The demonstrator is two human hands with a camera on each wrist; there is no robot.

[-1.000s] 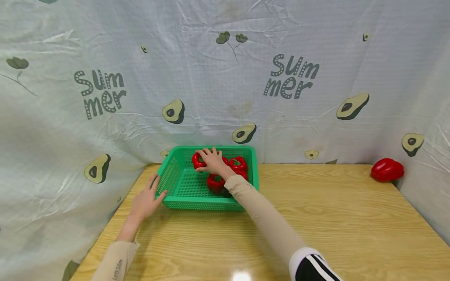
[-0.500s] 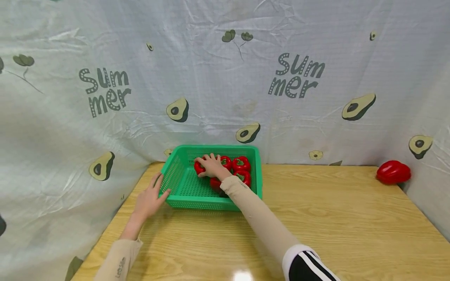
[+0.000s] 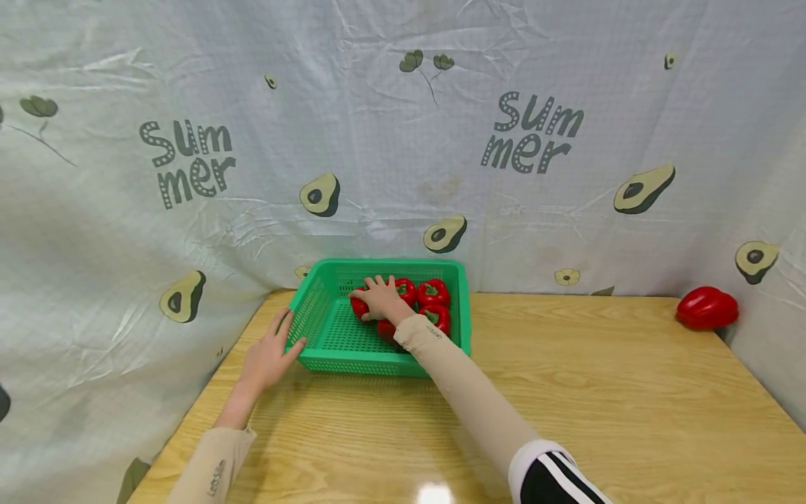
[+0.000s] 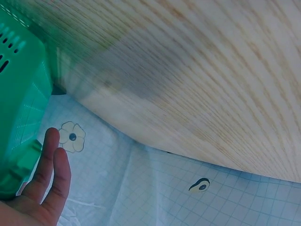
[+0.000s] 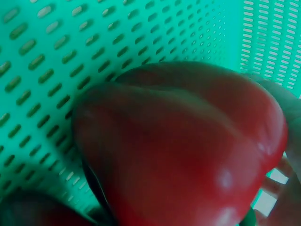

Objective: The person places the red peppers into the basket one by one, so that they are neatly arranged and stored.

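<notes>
- The right hand [image 3: 380,299] is cupping a glossy red bell pepper [image 3: 360,306] inside the green perforated plastic basket [image 3: 315,318]; it could be slipping.
- The left hand [image 3: 267,358], fingers spread, is pressing the basket's near-left corner; too light, and the basket may be sliding across the wooden counter [image 3: 567,392].

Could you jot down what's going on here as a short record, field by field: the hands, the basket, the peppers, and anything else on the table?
Left hand: left hand rests open against the near left corner of the green basket.
Right hand: right hand reaches into the basket and grips a red pepper.
Basket contents: several other red peppers, bunched toward the right side.
Outside the basket: one lone red pepper at the far right corner of the wooden table.
Backdrop: pale cloth printed with avocados and the word Summer.
</notes>
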